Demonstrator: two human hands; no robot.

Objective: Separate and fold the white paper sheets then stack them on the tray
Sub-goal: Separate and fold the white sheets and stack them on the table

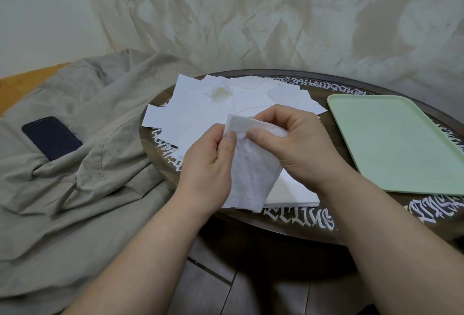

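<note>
Over on the far left, a dark phone [51, 137] lies face up on a rumpled grey-beige cloth [75, 189] that spreads across the floor side of the scene, its folds running right up to the edge of the round dark table [288, 229]. White lettering rings that table's rim.

Moving in, a loose spread of white paper sheets [200, 103] covers the far left part of the tabletop, overlapping one another at odd angles, one corner hanging just past the rim. One sheet near the middle of the pile shows a yellowish patch.

Now the action, centre frame. The left hand [208, 166] pinches one crumpled white sheet [251, 169] near its top edge, thumb pressed on the front, fingers curled behind. Right beside it, the right hand [296, 144] grips the same sheet at its upper right, thumb on the front, fingers curled over the top. The two thumbs sit close together, almost touching. The sheet hangs down between the wrists, held above the table, its lower edge over the near rim. Beneath it, a neat flat stack of white paper [293, 191] rests on the table, partly hidden by the right wrist.

On the right, a pale green tray [401, 144] lies flat on the table, well apart from the hands, running off the frame's right edge.
</note>
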